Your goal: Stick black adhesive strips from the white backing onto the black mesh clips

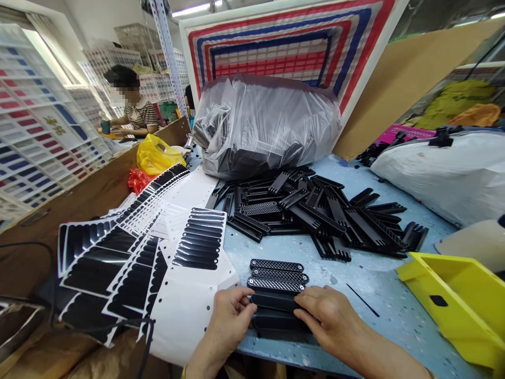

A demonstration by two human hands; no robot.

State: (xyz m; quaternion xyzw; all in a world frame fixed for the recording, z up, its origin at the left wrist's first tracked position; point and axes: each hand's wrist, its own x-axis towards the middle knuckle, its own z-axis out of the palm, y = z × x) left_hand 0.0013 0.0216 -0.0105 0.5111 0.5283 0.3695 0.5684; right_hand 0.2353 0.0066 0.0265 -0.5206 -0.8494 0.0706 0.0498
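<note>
Five long black plastic pieces lie side by side at the table's front edge. The far three, such as this patterned piece (276, 285), have a criss-cross surface. Nearer me are a smooth black plastic piece (274, 301) and another smooth piece (280, 322). My left hand (231, 316) is closed in a pinch at the left end of the farther smooth piece. At that piece's right end, my right hand (329, 313) has its thumb and fingers closed on it. To the left, a white sheet (221, 258) carries rows of glossy black rounded strips.
A heap of black pieces (315, 210) lies beyond the row, before a big plastic-wrapped bundle (268, 126). More strip sheets (114, 263) fan out left. A yellow bin (453, 305) stands right, near a thin black stick (363, 300). A person (138, 113) sits far left.
</note>
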